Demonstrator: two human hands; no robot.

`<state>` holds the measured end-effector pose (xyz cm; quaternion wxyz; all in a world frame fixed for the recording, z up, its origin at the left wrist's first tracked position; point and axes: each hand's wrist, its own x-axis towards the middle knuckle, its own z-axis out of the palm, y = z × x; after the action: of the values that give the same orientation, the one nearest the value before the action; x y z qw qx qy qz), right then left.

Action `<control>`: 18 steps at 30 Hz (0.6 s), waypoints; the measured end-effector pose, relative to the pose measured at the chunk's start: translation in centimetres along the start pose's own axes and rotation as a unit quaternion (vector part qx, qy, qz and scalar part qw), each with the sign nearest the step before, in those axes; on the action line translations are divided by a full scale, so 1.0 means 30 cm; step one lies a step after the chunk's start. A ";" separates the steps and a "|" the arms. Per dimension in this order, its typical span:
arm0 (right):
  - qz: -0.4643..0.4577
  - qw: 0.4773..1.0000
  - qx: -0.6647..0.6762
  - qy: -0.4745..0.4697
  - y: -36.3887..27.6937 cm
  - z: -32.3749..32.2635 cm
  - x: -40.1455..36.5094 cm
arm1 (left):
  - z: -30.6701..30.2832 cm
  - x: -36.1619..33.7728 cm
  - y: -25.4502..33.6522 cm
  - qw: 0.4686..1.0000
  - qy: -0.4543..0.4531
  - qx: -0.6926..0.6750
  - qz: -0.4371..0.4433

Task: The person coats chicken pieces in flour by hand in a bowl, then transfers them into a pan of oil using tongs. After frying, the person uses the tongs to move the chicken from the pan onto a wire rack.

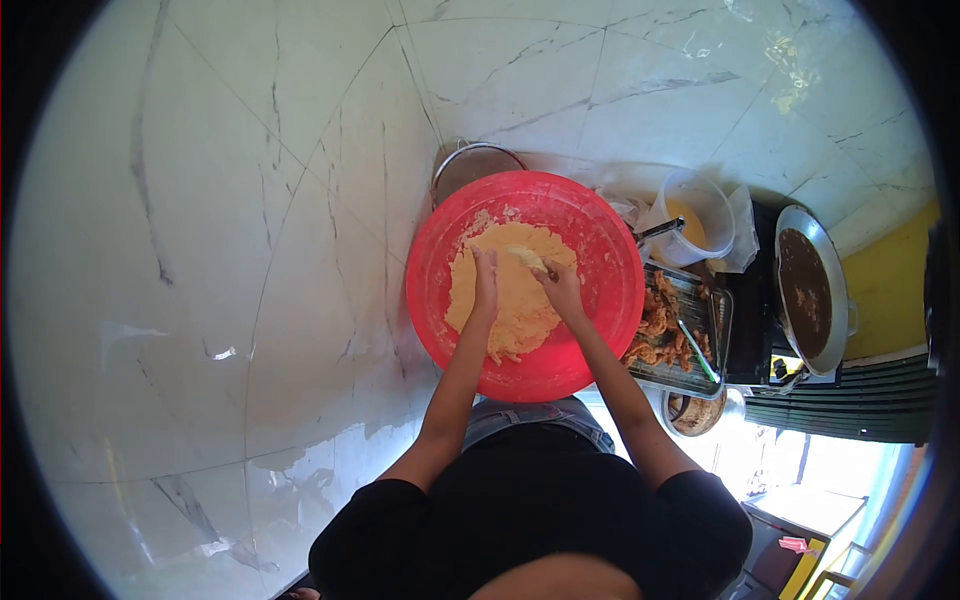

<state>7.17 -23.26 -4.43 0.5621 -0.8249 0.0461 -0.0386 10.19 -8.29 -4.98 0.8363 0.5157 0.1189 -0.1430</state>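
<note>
A big red plastic basin (600,300) sits on the floor in front of me, holding a layer of pale yellow floury mix (520,305). My left hand (485,280) lies flat in the mix, fingers together and coated. My right hand (560,285) is just beside it, pinching a pale floured piece of food (527,257) above the mix. Both arms reach down from my black sleeves.
White marble floor tiles (250,250) spread to the left. Right of the basin stand a tray of fried pieces (665,330) with green-handled tongs (698,350), a white tub of yellow liquid (690,218), a wok of dark oil (808,290) on a stove, and a sieve (470,165) behind.
</note>
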 end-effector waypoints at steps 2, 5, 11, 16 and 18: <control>-0.005 1.000 0.018 0.009 0.007 0.003 -0.007 | -0.003 -0.008 0.003 1.000 0.004 -0.008 0.010; -0.005 0.999 -0.032 0.000 0.023 -0.004 -0.010 | -0.005 -0.026 0.013 1.000 -0.019 0.009 0.006; 0.019 0.999 -0.012 0.035 -0.018 -0.002 -0.039 | -0.011 -0.023 0.001 0.999 -0.003 0.041 0.033; 0.112 0.987 0.105 -0.050 -0.020 0.012 -0.049 | -0.044 -0.034 0.015 1.000 -0.023 -0.008 0.010; 0.234 0.933 0.253 -0.103 -0.026 0.012 -0.045 | -0.052 -0.046 0.033 1.000 0.000 0.005 0.018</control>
<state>5.89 -22.48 -3.86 0.7468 -0.6210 0.1680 0.1685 9.18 -6.32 -4.36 0.8364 0.5218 0.1090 -0.1280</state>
